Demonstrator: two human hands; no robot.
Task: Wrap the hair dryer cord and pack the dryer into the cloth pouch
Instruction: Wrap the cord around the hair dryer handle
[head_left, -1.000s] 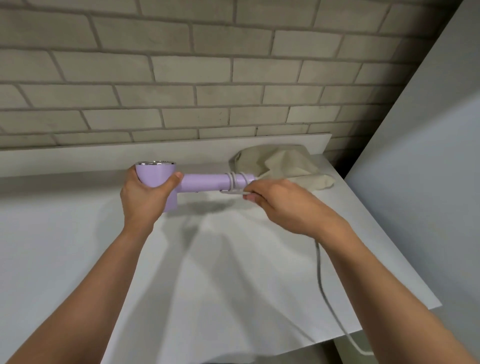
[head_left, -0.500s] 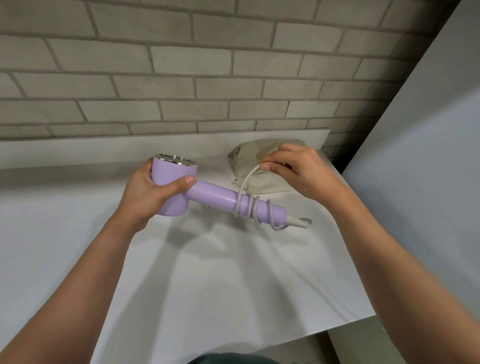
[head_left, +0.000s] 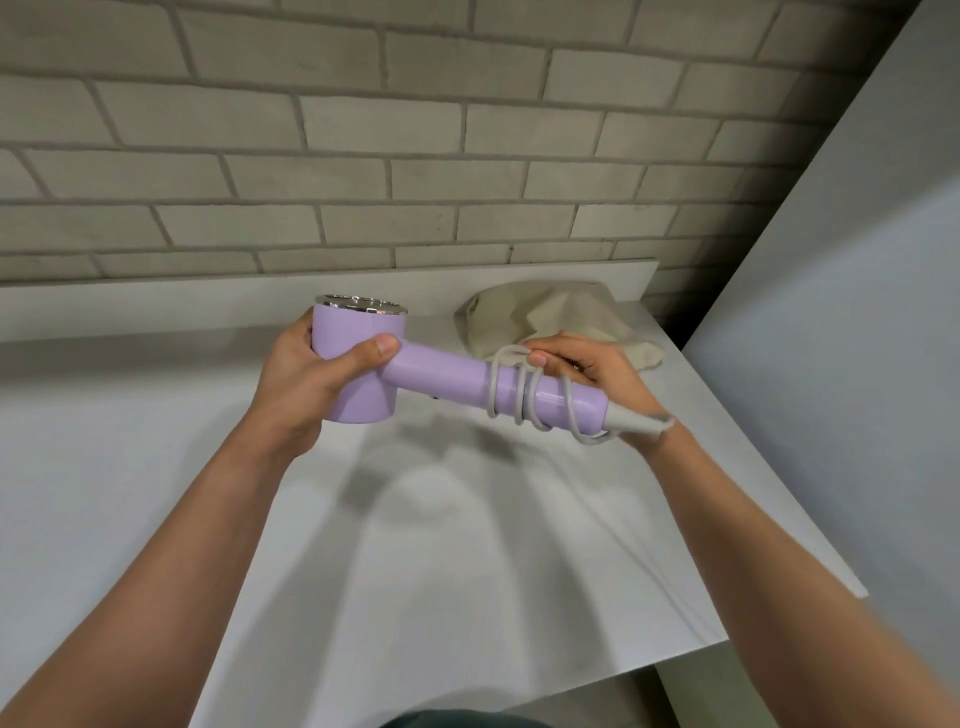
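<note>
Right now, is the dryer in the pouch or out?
Out: the left hand grips the dryer; the pouch lies behind it.

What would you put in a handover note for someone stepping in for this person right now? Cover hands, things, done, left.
Left grip: hand holds the head of the lilac plastic hair dryer above the white table.
Right grip: hand pinches the grey cord beside the handle.
Done: several turns wound round the handle.
Left: finish winding, then pack the dryer into the beige cloth pouch, lying at the table's back.
</note>
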